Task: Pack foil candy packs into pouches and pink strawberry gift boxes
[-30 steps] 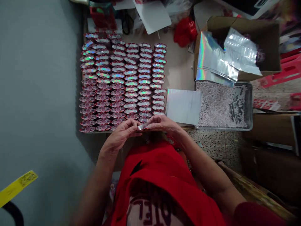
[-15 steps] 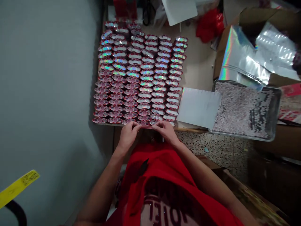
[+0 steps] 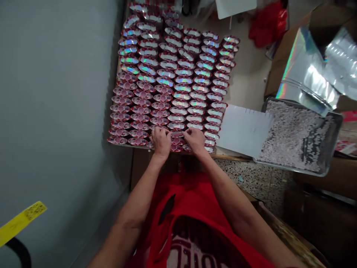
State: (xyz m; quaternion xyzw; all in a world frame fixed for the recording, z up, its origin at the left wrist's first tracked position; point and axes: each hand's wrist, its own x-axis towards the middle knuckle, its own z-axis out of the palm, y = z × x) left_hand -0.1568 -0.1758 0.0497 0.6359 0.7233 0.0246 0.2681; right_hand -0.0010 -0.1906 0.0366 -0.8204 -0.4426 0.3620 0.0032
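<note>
Upright packets with oval tops stand in tight columns on the table. Those at the front left, such as one pink-topped packet (image 3: pixel 141 118), show a round pink spot in the middle. Others have shiny silver mouths, like this silver-topped packet (image 3: pixel 194 118). My left hand (image 3: pixel 161 143) is closed, its thumb and fingers at the left end of an oval packet (image 3: pixel 176 134) near the front of the fourth column. At that packet's right end, my right hand (image 3: pixel 195 140) pinches with bent fingers. My fingers partly cover the neighbouring packets.
A white sheet (image 3: pixel 244 130) lies right of the columns, overlapping a metal tray (image 3: pixel 331 149) of small pale pieces (image 3: pixel 287 130). Behind the tray, silver holographic bags (image 3: pixel 306 70) hang out of a cardboard box (image 3: pixel 275 70). A grey wall (image 3: pixel 61 111) borders the left side.
Both hands have moved from the packet at the front edge to one farther back in the same column. The view has shifted slightly.
</note>
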